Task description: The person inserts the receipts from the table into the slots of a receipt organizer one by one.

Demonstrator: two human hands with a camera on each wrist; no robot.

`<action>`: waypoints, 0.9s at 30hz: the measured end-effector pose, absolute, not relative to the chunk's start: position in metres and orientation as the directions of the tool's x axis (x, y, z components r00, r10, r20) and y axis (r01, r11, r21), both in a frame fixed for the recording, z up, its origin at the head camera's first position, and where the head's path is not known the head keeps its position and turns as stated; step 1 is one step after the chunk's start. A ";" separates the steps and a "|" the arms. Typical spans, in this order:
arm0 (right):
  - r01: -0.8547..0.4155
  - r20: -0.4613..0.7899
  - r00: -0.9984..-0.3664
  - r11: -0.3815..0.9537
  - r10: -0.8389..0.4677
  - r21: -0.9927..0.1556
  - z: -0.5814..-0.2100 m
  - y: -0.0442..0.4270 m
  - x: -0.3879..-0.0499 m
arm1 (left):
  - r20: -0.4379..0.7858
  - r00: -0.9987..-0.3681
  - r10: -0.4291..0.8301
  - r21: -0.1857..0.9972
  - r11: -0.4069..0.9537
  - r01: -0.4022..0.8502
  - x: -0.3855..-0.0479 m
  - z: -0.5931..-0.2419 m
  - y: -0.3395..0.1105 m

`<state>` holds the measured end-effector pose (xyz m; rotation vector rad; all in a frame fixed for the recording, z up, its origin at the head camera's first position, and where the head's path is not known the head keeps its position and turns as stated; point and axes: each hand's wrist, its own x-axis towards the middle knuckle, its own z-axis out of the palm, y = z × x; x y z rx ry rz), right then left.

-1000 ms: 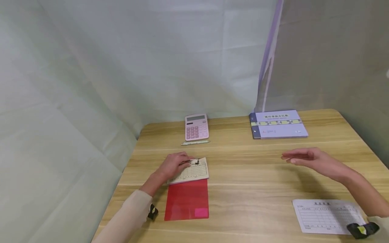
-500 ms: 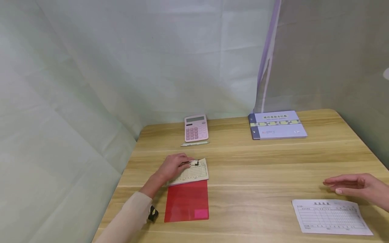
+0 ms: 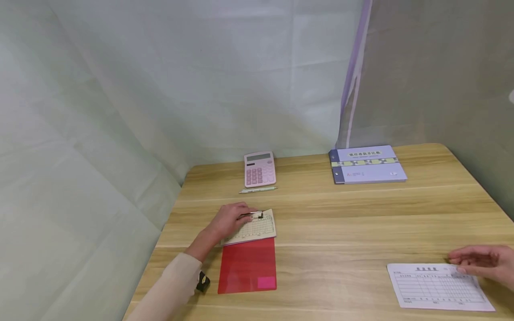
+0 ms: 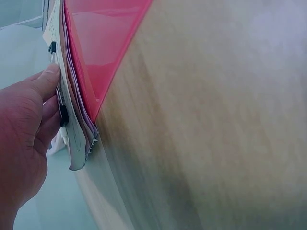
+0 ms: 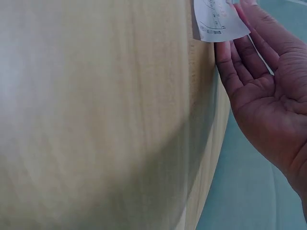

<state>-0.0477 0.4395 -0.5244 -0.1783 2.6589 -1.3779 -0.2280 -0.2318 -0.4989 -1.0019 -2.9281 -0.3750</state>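
My left hand point(image 3: 230, 221) pinches the metal clip point(image 3: 252, 214) on a pad of printed forms point(image 3: 257, 228), which lies over the upper part of a red folder point(image 3: 248, 265). In the left wrist view the thumb rests on that clip point(image 4: 59, 98) and the other fingers are partly hidden behind it. On the right, my right hand point(image 3: 487, 264) is at the upper right corner of a loose white printed form point(image 3: 433, 287). Its thumb is over the form's edge, while the fingers point(image 5: 232, 79) are loosely bent, with a gap between them and the thumb.
A pink calculator point(image 3: 259, 169) stands at the back left of the wooden table point(image 3: 333, 236), with a pen point(image 3: 258, 190) just in front of it. A lilac ledger book point(image 3: 368, 165) lies at the back right. Pale cloth point(image 3: 249, 80) hangs behind the table.
My right hand has moved right and toward me, down to the corner of the white form. The left hand keeps its hold on the clip.
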 end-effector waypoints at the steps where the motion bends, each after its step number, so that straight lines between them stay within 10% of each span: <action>1: -0.046 -0.064 -0.984 0.582 -0.168 -0.812 -0.525 0.439 -0.047 | 0.100 -0.792 0.602 0.215 0.764 0.608 -0.228 -0.499 -0.232; 27: -0.140 0.040 -0.985 0.648 -0.167 -0.748 -0.477 0.411 -0.101 | 0.162 -0.748 0.643 0.195 0.722 0.663 -0.230 -0.501 -0.232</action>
